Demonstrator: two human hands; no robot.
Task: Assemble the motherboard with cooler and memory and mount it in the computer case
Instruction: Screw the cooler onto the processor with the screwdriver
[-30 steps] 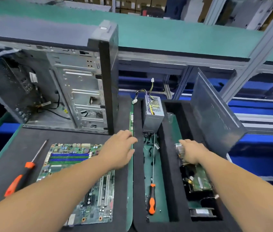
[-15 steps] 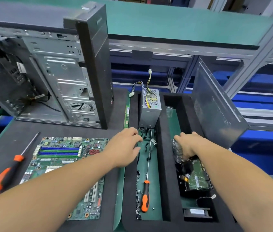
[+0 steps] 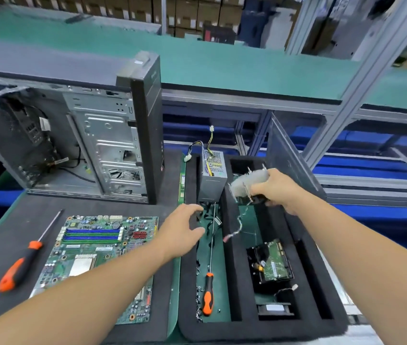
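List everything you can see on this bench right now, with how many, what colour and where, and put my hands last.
computer case: one, black and grey, side open, upright at back left
motherboard: one, green, flat on the dark mat at front left
screwdrivers: two, orange and black; one left of the motherboard, one in the foam tray's left slot
foam tray: one, black, right of the mat
power supply: one, grey, standing at the far end of the tray
hard drive: one, black with green board, in the tray's right slot
side panel: one, grey, leaning at the tray's right
cooler: one, silvery, blurred, lifted above the tray, cable hanging
left hand: open, over the tray's left edge
right hand: grips the cooler
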